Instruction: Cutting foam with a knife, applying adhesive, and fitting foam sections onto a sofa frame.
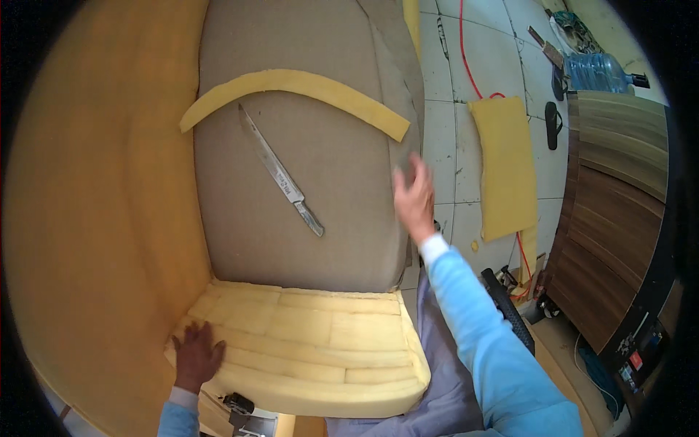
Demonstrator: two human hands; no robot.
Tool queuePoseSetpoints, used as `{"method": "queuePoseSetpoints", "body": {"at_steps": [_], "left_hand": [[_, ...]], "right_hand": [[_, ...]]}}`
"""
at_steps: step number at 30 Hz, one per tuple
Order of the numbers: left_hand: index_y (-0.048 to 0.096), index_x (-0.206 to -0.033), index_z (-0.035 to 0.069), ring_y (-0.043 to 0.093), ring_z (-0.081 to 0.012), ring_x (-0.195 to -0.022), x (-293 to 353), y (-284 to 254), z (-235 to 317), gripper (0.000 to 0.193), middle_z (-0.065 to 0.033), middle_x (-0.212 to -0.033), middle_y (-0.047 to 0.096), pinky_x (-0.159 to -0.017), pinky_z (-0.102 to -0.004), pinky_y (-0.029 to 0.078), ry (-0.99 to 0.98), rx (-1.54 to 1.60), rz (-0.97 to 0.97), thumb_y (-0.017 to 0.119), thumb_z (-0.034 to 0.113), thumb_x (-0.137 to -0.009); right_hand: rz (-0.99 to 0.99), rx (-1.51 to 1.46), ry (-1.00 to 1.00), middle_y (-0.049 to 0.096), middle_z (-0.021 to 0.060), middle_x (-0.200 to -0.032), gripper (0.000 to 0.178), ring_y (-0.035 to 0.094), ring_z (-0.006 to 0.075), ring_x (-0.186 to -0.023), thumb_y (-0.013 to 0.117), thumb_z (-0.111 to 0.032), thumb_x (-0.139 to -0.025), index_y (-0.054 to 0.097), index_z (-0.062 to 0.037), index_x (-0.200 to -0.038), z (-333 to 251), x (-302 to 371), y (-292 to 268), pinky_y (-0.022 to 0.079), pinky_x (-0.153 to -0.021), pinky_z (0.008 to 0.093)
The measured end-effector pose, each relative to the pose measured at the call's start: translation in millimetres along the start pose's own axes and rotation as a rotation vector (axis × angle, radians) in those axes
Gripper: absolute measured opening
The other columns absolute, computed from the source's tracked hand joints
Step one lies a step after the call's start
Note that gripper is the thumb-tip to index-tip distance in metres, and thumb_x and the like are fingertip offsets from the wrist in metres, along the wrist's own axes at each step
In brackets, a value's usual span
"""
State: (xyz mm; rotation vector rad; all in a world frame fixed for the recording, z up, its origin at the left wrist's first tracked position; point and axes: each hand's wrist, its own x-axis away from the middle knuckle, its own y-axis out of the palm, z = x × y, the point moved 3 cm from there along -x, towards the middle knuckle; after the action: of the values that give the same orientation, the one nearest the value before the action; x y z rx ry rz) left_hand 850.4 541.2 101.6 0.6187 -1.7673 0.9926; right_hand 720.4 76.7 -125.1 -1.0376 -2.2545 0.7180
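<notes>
My left hand (196,355) lies with spread fingers on the yellow foam armrest (298,335), near its left end. Beside the right edge of the grey-brown seat cushion (313,160), my right hand (416,200) is raised with its fingers apart and nothing in them. Whether it touches the cushion I cannot tell. On the cushion lies a long knife (275,167), its blade pointing away and to the left. Farther off, a curved yellow foam strip (298,81) arches across the cushion, its right end nearest to my right hand.
A tall yellow foam backrest (109,182) borders the cushion on the left. To the right, on white floor tiles, are a foam slab (506,167), a red cable (466,58) and a black sandal (553,125). A brown wooden cabinet (611,211) and blue water bottle (595,73) stand farther right.
</notes>
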Motion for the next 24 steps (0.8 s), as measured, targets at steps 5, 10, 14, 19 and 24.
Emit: {"method": "queuePoseSetpoints", "body": {"at_steps": [5, 10, 14, 19, 24], "left_hand": [[0.033, -0.150, 0.000, 0.035, -0.0435, -0.142, -96, 14, 91, 0.079, -0.0301, -0.152, 0.037, -0.115, -0.0488, 0.034, 0.397, 0.278, 0.120, 0.065, 0.044, -0.092], [0.030, -0.151, -0.001, 0.044, -0.0415, -0.137, -170, -36, 208, 0.078, -0.0289, -0.154, 0.035, -0.111, -0.0458, 0.040, 0.569, 0.864, 0.269, 0.064, 0.041, -0.096], [0.029, -0.151, 0.006, 0.049, -0.0326, -0.133, -162, -91, 287, 0.076, -0.0194, -0.151, 0.041, -0.107, -0.0443, 0.044, 0.440, 1.738, 0.122, 0.063, 0.047, -0.097], [0.050, -0.131, 0.004, 0.060, -0.0195, -0.114, -157, -70, 289, 0.051, -0.0067, -0.123, 0.060, -0.100, -0.0385, 0.050, 0.511, 2.177, -0.042, 0.072, 0.033, -0.094], [0.058, -0.122, 0.000, 0.063, -0.0175, -0.104, -135, -6, 242, 0.047, -0.0067, -0.115, 0.063, -0.090, -0.0330, 0.054, 0.305, 1.854, 0.015, 0.072, 0.035, -0.094]], "right_hand": [[0.192, 0.446, -0.122, 0.057, 0.0254, -0.124, 0.062, 0.058, 0.0406, -0.111, 0.071, -0.031, -0.090, 0.048, 0.0040, -0.135, -5, -92, 19, 0.047, -0.099, 0.0470], [-0.205, -0.410, 0.170, 0.064, 0.0161, -0.117, 0.056, 0.067, 0.0282, -0.098, 0.073, -0.023, -0.089, 0.050, -0.0006, -0.135, -27, -62, -13, 0.056, -0.083, 0.0415], [-0.479, -1.037, 0.389, 0.066, 0.0102, -0.117, 0.055, 0.069, 0.0197, -0.090, 0.069, -0.020, -0.094, 0.046, -0.0068, -0.141, -23, 11, -55, 0.058, -0.076, 0.0325], [-0.722, -0.821, 0.436, 0.063, 0.0066, -0.128, 0.050, 0.067, 0.0180, -0.100, 0.063, -0.011, -0.096, 0.048, -0.0060, -0.144, 18, 93, -64, 0.057, -0.085, 0.0339], [-0.744, -0.627, 0.395, 0.062, 0.0079, -0.128, 0.046, 0.062, 0.0143, -0.108, 0.066, -0.004, -0.093, 0.055, -0.0056, -0.138, 51, 131, -42, 0.053, -0.092, 0.0268]]}}
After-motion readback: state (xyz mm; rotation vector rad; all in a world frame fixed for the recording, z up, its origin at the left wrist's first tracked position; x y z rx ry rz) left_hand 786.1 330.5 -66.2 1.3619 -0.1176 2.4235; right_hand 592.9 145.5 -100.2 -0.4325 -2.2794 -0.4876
